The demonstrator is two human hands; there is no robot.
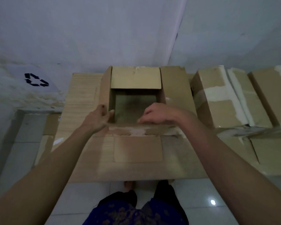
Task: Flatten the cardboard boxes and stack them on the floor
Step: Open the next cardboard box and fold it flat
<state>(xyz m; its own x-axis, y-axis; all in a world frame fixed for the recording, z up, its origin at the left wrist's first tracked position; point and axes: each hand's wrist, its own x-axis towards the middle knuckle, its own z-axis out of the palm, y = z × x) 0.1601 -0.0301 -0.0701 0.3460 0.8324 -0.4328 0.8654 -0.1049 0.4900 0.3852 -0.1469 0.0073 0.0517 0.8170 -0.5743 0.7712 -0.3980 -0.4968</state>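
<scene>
An open brown cardboard box [173, 88] stands in front of me with its flaps spread and its dark inside showing. My left hand [98, 118] grips the near end of the box's left flap, thumb inside the opening. My right hand [159, 114] rests with curled fingers on the box's near rim, where torn tape shows. The near flap [137, 148] hangs down toward me. Under and left of the box lies a pale flattened cardboard sheet [81, 98].
Closed taped boxes [217, 98] stand in a row at the right against the white wall. A recycling symbol [36, 80] is printed on the left wall. More flat cardboard [51, 124] lies at the left on the tiled floor [201, 200]. My feet stand below the box.
</scene>
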